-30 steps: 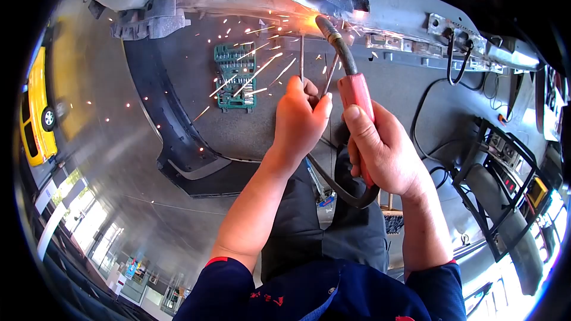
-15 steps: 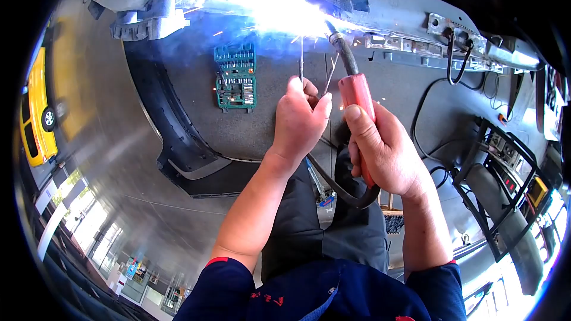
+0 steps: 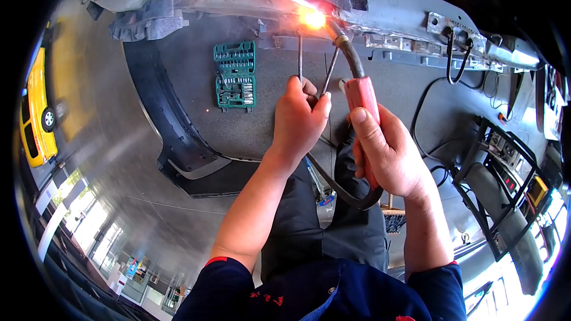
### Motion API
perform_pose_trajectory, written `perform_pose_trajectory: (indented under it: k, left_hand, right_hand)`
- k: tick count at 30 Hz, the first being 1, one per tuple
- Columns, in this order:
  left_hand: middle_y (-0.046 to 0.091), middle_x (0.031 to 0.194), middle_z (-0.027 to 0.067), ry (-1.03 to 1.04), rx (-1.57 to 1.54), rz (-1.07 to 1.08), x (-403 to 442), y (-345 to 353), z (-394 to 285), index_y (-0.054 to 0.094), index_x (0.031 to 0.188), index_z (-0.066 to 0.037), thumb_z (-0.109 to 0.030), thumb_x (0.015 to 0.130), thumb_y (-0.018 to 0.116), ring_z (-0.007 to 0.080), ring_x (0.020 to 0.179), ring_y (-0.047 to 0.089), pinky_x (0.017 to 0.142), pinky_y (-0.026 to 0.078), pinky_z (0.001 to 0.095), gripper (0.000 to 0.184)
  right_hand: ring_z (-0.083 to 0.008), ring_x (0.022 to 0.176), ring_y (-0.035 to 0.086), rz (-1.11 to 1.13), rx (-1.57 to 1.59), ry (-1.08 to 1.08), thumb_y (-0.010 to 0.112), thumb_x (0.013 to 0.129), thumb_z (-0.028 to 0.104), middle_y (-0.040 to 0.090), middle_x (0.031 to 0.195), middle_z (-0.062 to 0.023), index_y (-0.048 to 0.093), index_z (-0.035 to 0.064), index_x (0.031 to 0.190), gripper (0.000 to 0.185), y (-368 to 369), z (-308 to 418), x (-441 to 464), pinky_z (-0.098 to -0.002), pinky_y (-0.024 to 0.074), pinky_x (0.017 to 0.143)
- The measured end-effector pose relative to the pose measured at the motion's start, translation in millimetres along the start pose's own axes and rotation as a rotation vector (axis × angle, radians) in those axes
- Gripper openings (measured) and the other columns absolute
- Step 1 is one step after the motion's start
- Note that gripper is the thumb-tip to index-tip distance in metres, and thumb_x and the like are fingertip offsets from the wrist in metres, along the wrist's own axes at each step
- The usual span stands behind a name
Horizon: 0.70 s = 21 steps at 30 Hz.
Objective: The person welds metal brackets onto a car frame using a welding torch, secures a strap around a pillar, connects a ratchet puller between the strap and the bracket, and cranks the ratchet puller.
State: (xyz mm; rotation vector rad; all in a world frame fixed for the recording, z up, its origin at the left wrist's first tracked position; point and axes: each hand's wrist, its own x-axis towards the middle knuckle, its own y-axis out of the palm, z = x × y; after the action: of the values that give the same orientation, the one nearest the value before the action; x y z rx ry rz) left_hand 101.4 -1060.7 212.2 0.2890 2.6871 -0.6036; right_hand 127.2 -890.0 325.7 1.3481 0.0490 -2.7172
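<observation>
Red ribbed torch (image 3: 364, 96) (black neck, curved) closed in right grip (image 3: 389, 148), slim metal rods (image 3: 331, 72) pinched left (image 3: 302, 116)

Both your hands are closed and reach forward, near each other but apart.
Your left hand (image 3: 300, 120) is pinched, thumb and forefinger extended forward, its bare forearm (image 3: 253, 211) slanting inward. Your right hand (image 3: 389, 153) wraps round in a fist, thumb (image 3: 367, 128) laid along the top, its forearm (image 3: 427, 226) more nearly straight.
</observation>
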Motion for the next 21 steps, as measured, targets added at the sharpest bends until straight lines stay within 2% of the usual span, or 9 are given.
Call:
perform_pose_trajectory:
  k: [10,21]
  left_hand:
    - [0.063,0.070,0.0064,-0.012,0.011,-0.006,0.5,0.7,1.1,0.049,0.093,-0.003,-0.004,0.090,0.072,0.0123,0.060,0.062,0.055,0.048,0.0306,0.024]
    - [0.063,0.070,0.0066,-0.055,0.036,-0.017,0.4,-0.5,-5.6,0.050,0.092,-0.003,-0.005,0.089,0.072,0.0130,0.060,0.062,0.056,0.049,0.0303,0.023]
  right_hand:
    - [-0.0129,0.055,0.062,0.012,-0.012,-0.004,0.050,0.105,0.057,0.058,0.066,-0.0036,0.055,0.0001,0.103,0.058,0.5,0.1,3.9,-0.0299,0.0510,0.051]
    - [-0.0132,0.055,0.063,0.006,-0.021,-0.009,0.050,0.104,0.059,0.059,0.066,-0.0037,0.055,0.0004,0.101,0.059,-0.3,-1.5,3.3,-0.0293,0.0517,0.052]
